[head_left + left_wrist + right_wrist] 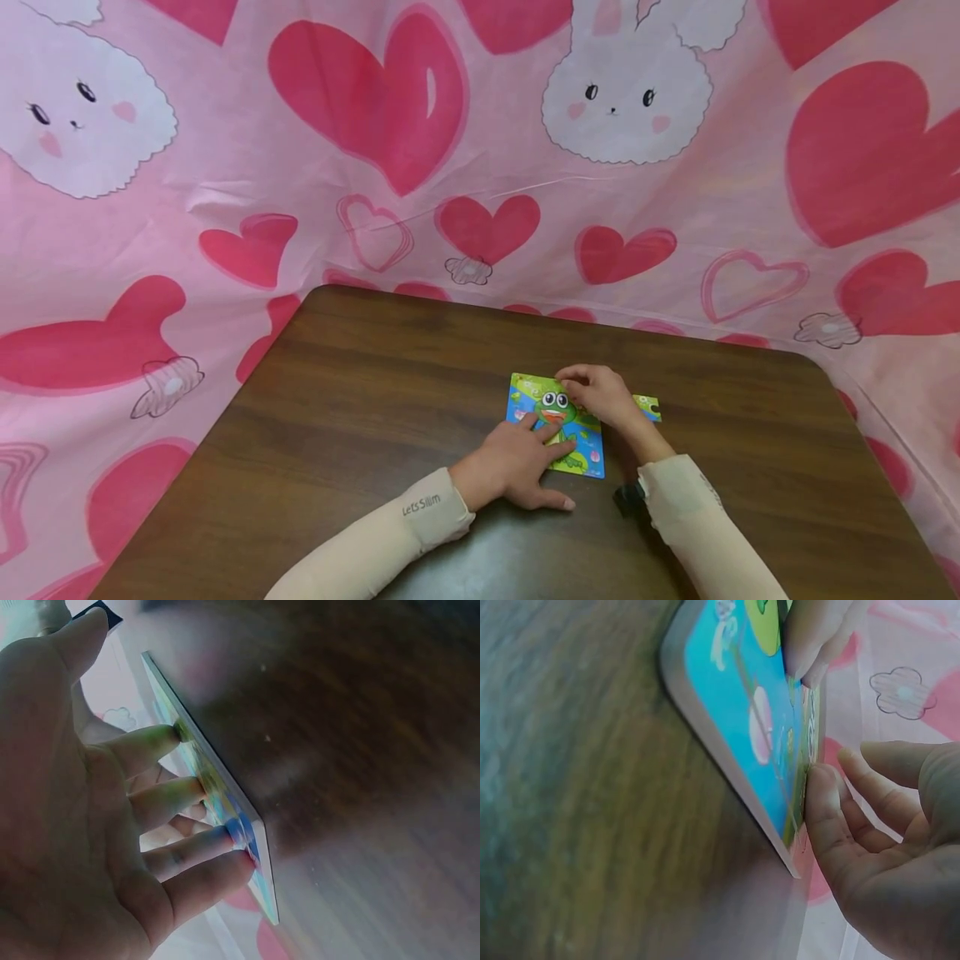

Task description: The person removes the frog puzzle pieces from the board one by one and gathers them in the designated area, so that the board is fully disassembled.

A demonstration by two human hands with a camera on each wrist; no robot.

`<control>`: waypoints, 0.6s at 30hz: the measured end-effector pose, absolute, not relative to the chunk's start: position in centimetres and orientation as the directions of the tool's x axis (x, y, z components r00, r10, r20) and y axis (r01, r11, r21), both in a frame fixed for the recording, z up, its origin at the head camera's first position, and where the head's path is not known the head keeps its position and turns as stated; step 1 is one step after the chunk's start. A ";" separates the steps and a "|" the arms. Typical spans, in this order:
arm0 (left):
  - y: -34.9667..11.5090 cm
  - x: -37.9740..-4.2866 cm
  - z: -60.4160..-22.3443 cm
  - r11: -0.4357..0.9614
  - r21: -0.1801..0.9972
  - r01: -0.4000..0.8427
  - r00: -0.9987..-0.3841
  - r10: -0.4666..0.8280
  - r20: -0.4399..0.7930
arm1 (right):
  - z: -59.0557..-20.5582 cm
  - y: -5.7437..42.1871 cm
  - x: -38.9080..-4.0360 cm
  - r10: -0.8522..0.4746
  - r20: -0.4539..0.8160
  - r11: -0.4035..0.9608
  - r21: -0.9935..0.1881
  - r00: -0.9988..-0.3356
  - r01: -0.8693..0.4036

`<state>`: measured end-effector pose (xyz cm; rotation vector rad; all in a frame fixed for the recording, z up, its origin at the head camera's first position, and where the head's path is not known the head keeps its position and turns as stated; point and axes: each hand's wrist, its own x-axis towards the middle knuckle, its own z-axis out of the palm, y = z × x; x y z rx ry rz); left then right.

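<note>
A frog jigsaw puzzle (591,440) lies flat on the table, its frog, pink flowers and blue water visible between the hands. Across its lower left part, my left hand (517,460) rests with spread fingers; in the left wrist view, several fingertips (238,862) touch the picture while the thumb stays off it. My right hand (603,396) is over the puzzle's upper right part and hides it. In the right wrist view, a fingertip (823,780) touches the puzzle's surface, with the thumb apart and nothing visible held. A green and yellow puzzle piece (648,407) lies right of that hand, partly covered.
The brown wooden table (360,400) has rounded far corners. Behind and beside it hangs a pink cloth (510,167) with hearts and rabbits. A small black device (628,500) sits at the right wrist, by the sleeve cuff.
</note>
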<state>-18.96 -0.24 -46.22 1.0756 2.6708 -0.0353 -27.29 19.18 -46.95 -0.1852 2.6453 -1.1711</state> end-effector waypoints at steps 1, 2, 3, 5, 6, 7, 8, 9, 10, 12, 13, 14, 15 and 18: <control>-0.2 -19.0 -46.2 0.725 0.074 0.684 -0.692 0.678 -0.248 | -47.0 19.2 -27.3 -0.213 -0.163 0.672 -0.741 -0.963 -0.023; -0.2 -19.0 -46.2 0.725 0.074 0.684 -0.692 0.678 -0.248 | -47.0 19.2 -27.3 -0.215 -0.158 0.671 -0.741 -0.964 -0.028; -0.2 -19.0 -46.2 0.725 0.074 0.685 -0.692 0.678 -0.247 | -47.1 19.2 -27.4 -0.217 -0.154 0.671 -0.741 -0.964 -0.033; -0.2 -19.0 -46.1 0.725 0.074 0.685 -0.692 0.679 -0.247 | -47.1 19.3 -27.4 -0.220 -0.153 0.670 -0.742 -0.963 -0.036; -0.2 -19.0 -46.1 0.724 0.073 0.686 -0.691 0.679 -0.247 | -47.2 19.3 -27.4 -0.223 -0.153 0.668 -0.743 -0.963 -0.037; -0.2 -19.0 -46.1 0.724 0.071 0.687 -0.691 0.680 -0.247 | -47.1 19.3 -27.4 -0.226 -0.154 0.665 -0.746 -0.962 -0.037; -0.2 -19.0 -46.1 0.723 0.071 0.687 -0.690 0.680 -0.248 | -47.2 19.3 -27.4 -0.229 -0.154 0.664 -0.747 -0.961 -0.039; -0.2 -19.0 -46.1 0.722 0.070 0.688 -0.689 0.681 -0.248 | -47.1 19.3 -27.4 -0.233 -0.156 0.663 -0.747 -0.960 -0.039; -0.2 -19.0 -46.2 0.722 0.068 0.689 -0.689 0.681 -0.248 | -47.1 19.3 -27.4 -0.237 -0.156 0.662 -0.748 -0.959 -0.042; -0.2 -19.0 -46.2 0.721 0.065 0.690 -0.689 0.682 -0.245 | -47.0 19.3 -27.4 -0.243 -0.157 0.666 -0.744 -0.957 -0.047; -0.1 -18.9 -46.2 0.720 0.064 0.691 -0.689 0.683 -0.243 | -47.0 19.3 -27.4 -0.247 -0.158 0.670 -0.740 -0.956 -0.051; -0.1 -18.9 -46.2 0.720 0.064 0.691 -0.689 0.683 -0.241 | -46.9 19.3 -27.4 -0.248 -0.158 0.676 -0.735 -0.956 -0.054; -0.1 -18.9 -46.2 0.719 0.062 0.692 -0.689 0.684 -0.240 | -46.9 19.3 -27.4 -0.250 -0.159 0.681 -0.730 -0.955 -0.057; -0.1 -18.8 -46.2 0.719 0.057 0.692 -0.690 0.683 -0.237 | -46.7 19.2 -27.4 -0.269 -0.141 0.708 -0.699 -0.953 -0.097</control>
